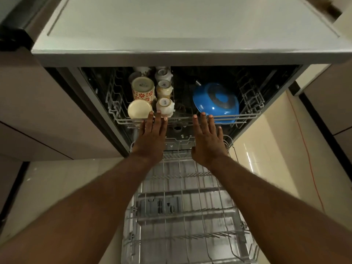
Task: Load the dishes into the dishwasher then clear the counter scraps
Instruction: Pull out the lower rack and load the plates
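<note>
The dishwasher stands open below the grey counter (190,35). Its upper rack (245,116) holds several upturned cups, among them one with red flowers (143,90) and a cream one (140,109), and a blue bowl (216,101) upside down on the right. My left hand (152,136) and my right hand (207,140) lie flat with straight fingers, fingertips at the front rail of the upper rack. The lower rack (186,216) is pulled out under my forearms and holds nothing I can see.
The detergent compartment (160,206) on the lowered door shows through the lower rack. Brown cabinet fronts (47,111) flank the dishwasher on the left, and more cabinets stand on the right. An orange cord (308,159) runs across the pale tiled floor at right.
</note>
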